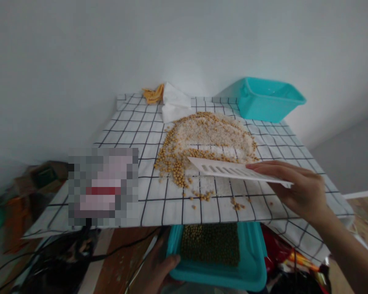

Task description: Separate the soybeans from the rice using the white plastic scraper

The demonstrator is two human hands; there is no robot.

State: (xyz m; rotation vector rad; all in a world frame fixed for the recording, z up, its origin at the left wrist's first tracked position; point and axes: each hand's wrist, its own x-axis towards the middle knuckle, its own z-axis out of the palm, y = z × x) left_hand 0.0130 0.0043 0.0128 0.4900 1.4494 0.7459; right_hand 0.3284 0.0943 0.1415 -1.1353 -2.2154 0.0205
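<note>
My right hand (303, 188) grips one end of a thin white slotted plastic board (230, 170), thumb underneath and fingers on top. The board is held tilted over the near part of a spread of yellow soybeans (178, 170) and small white grains (213, 131) that look like rice. Whether its lower edge touches the cloth, I cannot tell. Below the table's front edge, my left hand (159, 265) holds a teal bin (254, 277) by its left side, thumb on the rim. Inside the bin lies a layer of soybeans (202, 241), partly in shadow. The fingers under the bin are hidden.
A second teal bin (270, 102) stands at the table's back right. White tissue (175, 102) and a crumpled yellow cloth (153, 94) lie at the back. A blurred-out object (104, 188) is on the left of the checked tablecloth (129, 126). Cables and bags sit below.
</note>
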